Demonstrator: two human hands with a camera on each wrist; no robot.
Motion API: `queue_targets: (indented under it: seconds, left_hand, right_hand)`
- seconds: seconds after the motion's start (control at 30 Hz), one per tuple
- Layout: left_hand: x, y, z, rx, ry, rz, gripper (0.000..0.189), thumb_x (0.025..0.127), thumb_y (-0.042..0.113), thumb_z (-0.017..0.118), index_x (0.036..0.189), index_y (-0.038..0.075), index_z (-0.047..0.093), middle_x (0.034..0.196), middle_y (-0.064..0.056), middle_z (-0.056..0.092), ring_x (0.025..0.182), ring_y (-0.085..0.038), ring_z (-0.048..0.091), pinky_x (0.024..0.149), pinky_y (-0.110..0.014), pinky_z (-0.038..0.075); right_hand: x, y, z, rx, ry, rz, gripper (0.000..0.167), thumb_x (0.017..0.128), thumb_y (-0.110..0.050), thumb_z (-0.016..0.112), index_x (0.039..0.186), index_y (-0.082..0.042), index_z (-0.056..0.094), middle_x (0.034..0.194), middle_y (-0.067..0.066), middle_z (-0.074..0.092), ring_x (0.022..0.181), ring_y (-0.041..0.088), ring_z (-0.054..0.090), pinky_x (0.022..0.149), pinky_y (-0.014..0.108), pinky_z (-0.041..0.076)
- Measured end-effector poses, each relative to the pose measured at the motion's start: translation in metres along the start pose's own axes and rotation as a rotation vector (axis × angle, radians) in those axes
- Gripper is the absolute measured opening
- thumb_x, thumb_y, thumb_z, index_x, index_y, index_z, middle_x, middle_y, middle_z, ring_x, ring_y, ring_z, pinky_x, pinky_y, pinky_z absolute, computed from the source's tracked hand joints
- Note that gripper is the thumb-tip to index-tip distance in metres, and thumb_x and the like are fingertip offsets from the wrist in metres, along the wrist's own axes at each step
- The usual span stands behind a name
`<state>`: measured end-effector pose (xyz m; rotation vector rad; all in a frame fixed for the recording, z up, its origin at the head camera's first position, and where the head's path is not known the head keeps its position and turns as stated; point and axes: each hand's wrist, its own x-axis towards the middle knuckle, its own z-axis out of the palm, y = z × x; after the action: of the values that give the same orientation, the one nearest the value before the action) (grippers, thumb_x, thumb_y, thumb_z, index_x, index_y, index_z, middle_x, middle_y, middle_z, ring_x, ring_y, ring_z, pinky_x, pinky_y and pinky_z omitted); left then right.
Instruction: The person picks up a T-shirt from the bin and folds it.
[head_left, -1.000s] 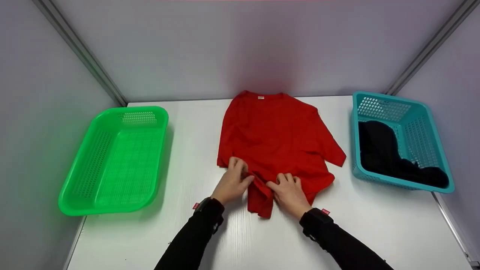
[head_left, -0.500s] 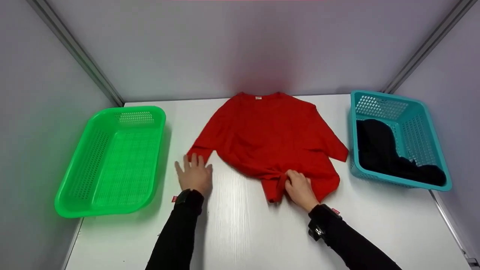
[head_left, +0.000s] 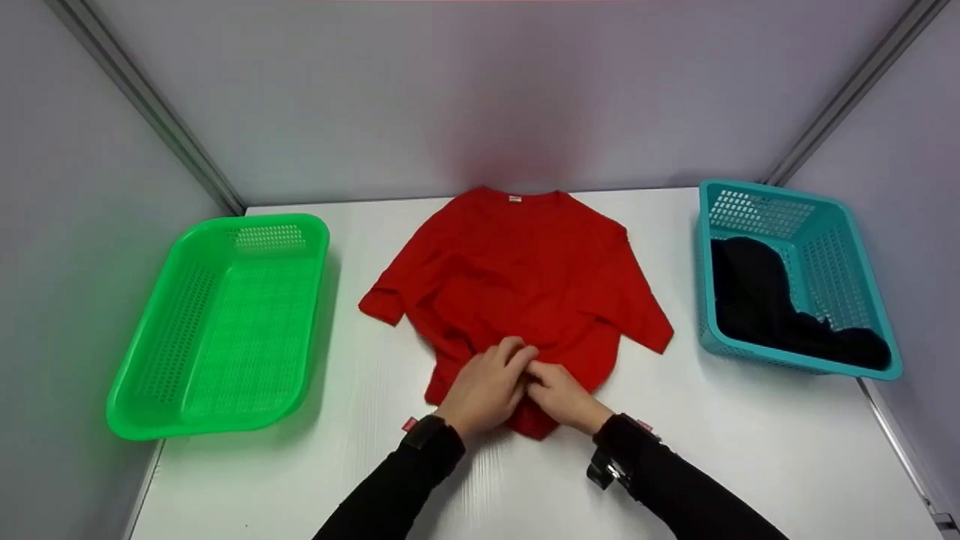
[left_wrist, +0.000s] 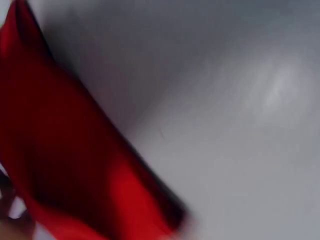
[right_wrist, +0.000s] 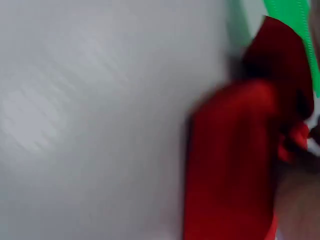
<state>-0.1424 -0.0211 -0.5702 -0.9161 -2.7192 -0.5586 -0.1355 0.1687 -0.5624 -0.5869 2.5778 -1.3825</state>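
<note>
A red short-sleeved shirt (head_left: 517,262) lies spread on the white table, its collar toward the back wall and its lower part creased and bunched. At the lower middle, my left hand (head_left: 484,386) grips the cloth with bent fingers. My right hand (head_left: 564,396) pinches the same area right beside it, the fingertips of both meeting. Their grip points are partly hidden behind the fingers. In the left wrist view the shirt (left_wrist: 65,120) is a blurred loose fold; in the right wrist view the shirt's hem (right_wrist: 225,170) hangs close to the right hand (right_wrist: 300,200).
On the left stands a green perforated basket (head_left: 319,300) with nothing in it. A blue basket (head_left: 840,217) at the right holds black cloth (head_left: 757,300). Pale walls (head_left: 360,97) enclose the table (head_left: 750,442) at the back and both sides.
My left hand went out to the left sleeve, which now lies spread outward, then came back to the hem beside my right hand. The right hand has shifted left with the hem.
</note>
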Motion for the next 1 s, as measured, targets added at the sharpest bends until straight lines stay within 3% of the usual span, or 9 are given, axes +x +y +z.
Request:
queue_targets:
  seconds: [0.13,0.23,0.3,0.37,0.47,0.63,0.77,0.87,1.0]
  left_hand:
    - [-0.019,0.001,0.010,0.089,-0.164,-0.143,0.059,0.100,0.035,0.062,0.154,0.020,0.043,0.152,-0.014,0.045,0.133,-0.036,0.052,0.104,-0.049,0.049]
    - [-0.031,-0.012,0.007,0.135,-0.291,-0.155,0.060,0.100,0.044,0.058,0.157,0.031,0.042,0.162,-0.014,0.036,0.148,-0.041,0.034,0.117,-0.057,0.033]
    - [-0.035,-0.024,0.000,0.119,-0.350,-0.156,0.057,0.101,0.047,0.056,0.156,0.037,0.043,0.165,-0.010,0.031,0.151,-0.039,0.028,0.117,-0.061,0.031]
    - [-0.036,-0.037,-0.009,0.099,-0.394,-0.170,0.057,0.101,0.047,0.055,0.156,0.039,0.042,0.168,-0.005,0.028,0.153,-0.036,0.024,0.116,-0.063,0.031]
    - [-0.033,-0.054,-0.022,0.100,-0.429,-0.207,0.056,0.102,0.044,0.056,0.156,0.038,0.042,0.168,-0.003,0.027,0.154,-0.035,0.023,0.116,-0.064,0.030]
    - [-0.021,-0.069,-0.031,0.281,-0.356,-0.285,0.051,0.102,0.025,0.057,0.152,0.033,0.050,0.162,-0.013,0.037,0.153,-0.042,0.021,0.118,-0.062,0.027]
    - [-0.012,-0.063,-0.023,0.424,-0.166,-0.288,0.041,0.096,0.017,0.064,0.137,0.021,0.066,0.151,-0.018,0.047,0.145,-0.047,0.033,0.115,-0.061,0.031]
    - [-0.006,-0.043,-0.012,0.363,-0.065,-0.275,0.034,0.093,0.022,0.067,0.126,0.014,0.071,0.141,-0.017,0.055,0.132,-0.045,0.046,0.108,-0.059,0.038]
    - [-0.005,-0.010,0.002,0.165,-0.125,-0.384,0.047,0.098,0.036,0.063,0.141,0.016,0.061,0.144,-0.017,0.053,0.132,-0.050,0.046,0.103,-0.067,0.039]
  right_hand:
    - [0.002,0.020,-0.028,-0.215,0.111,-0.127,0.034,0.096,0.007,0.057,0.125,-0.003,0.071,0.133,0.015,0.067,0.129,0.035,0.059,0.108,0.049,0.046]
    - [-0.001,0.045,-0.054,-0.474,0.110,-0.040,0.047,0.097,-0.001,0.064,0.143,-0.008,0.058,0.155,0.017,0.048,0.148,0.045,0.034,0.119,0.060,0.026]
    - [-0.007,0.060,-0.069,-0.601,0.045,0.061,0.058,0.099,-0.013,0.066,0.154,-0.012,0.047,0.163,0.018,0.034,0.151,0.050,0.021,0.119,0.068,0.015]
    - [-0.012,0.071,-0.079,-0.688,0.011,0.139,0.063,0.100,-0.025,0.066,0.157,-0.016,0.042,0.165,0.016,0.032,0.150,0.049,0.022,0.117,0.070,0.016]
    - [-0.018,0.077,-0.081,-0.785,0.047,0.127,0.058,0.099,-0.027,0.067,0.152,-0.012,0.050,0.150,0.018,0.049,0.132,0.046,0.045,0.108,0.063,0.037]
    - [-0.019,0.061,-0.056,-0.918,0.162,0.007,0.040,0.091,-0.014,0.073,0.126,0.003,0.067,0.103,0.020,0.058,0.087,0.036,0.056,0.074,0.045,0.052]
    - [-0.020,0.039,-0.031,-0.842,0.124,-0.019,0.030,0.087,-0.010,0.075,0.112,0.004,0.068,0.091,0.014,0.057,0.075,0.033,0.062,0.064,0.042,0.055]
    - [-0.020,0.025,-0.017,-0.706,0.049,-0.026,0.029,0.087,-0.007,0.075,0.114,0.002,0.069,0.089,0.010,0.057,0.072,0.031,0.064,0.061,0.042,0.056]
    - [-0.018,0.014,-0.009,-0.620,-0.083,-0.022,0.045,0.090,-0.006,0.072,0.134,-0.005,0.064,0.097,0.010,0.063,0.074,0.027,0.065,0.066,0.041,0.057]
